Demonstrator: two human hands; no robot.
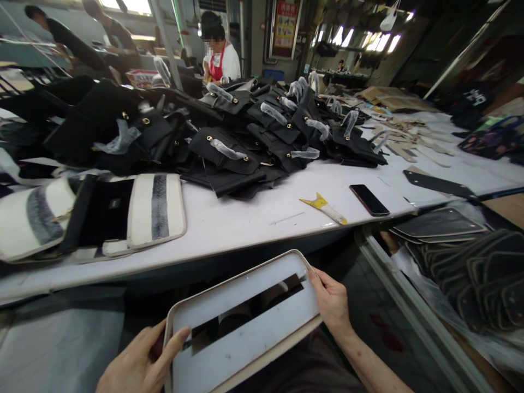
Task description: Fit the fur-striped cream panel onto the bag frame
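Open tabletop (241, 221) lies between white bag (174, 210) and yellow tool (323, 206), black bags (229, 158) blocking behind.

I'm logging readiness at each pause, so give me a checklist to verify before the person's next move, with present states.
1. Left hand gripping the slotted panel: ok, thumb on its face.
2. Right hand gripping the opposite end: ok.
3. Panel resting on the table: not ok, held in front of its edge.
4. Panel's slot uncovered by fingers: ok.
5. Panel's underside sound: cannot tell, it faces away.
6. Phone and yellow tool apart from the panel: ok, both lie on the table.
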